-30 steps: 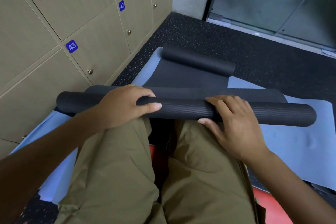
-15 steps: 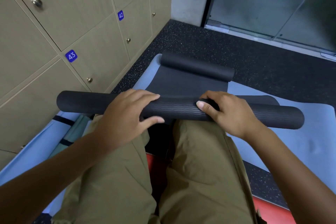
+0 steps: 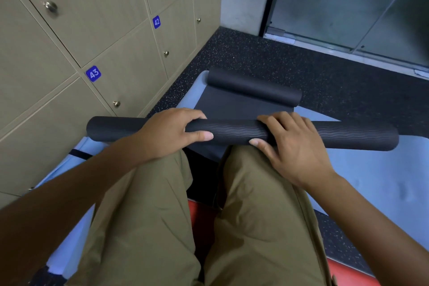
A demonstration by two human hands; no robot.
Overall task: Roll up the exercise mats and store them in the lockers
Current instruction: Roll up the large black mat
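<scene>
A black exercise mat (image 3: 234, 133) with a wavy texture lies rolled into a long tube across my knees. My left hand (image 3: 170, 133) grips the roll left of centre, fingers over the top and thumb along its near side. My right hand (image 3: 294, 144) grips it right of centre the same way. Beyond the roll the mat's unrolled stretch (image 3: 234, 107) lies flat, and its far end is curled into a second short roll (image 3: 253, 88). A light blue mat (image 3: 376, 176) lies spread underneath on the floor.
Beige lockers (image 3: 97, 37) numbered 41, 42 and 43 line the left wall, all doors shut. Dark speckled floor (image 3: 267, 62) stretches ahead to a glass door (image 3: 348, 2). A red mat (image 3: 343, 271) shows under my legs. A dark strap (image 3: 80, 153) crosses the blue mat at left.
The roll has advanced away from me over the flat stretch, which is shorter now. Both hands shifted their grip on the roll while turning it.
</scene>
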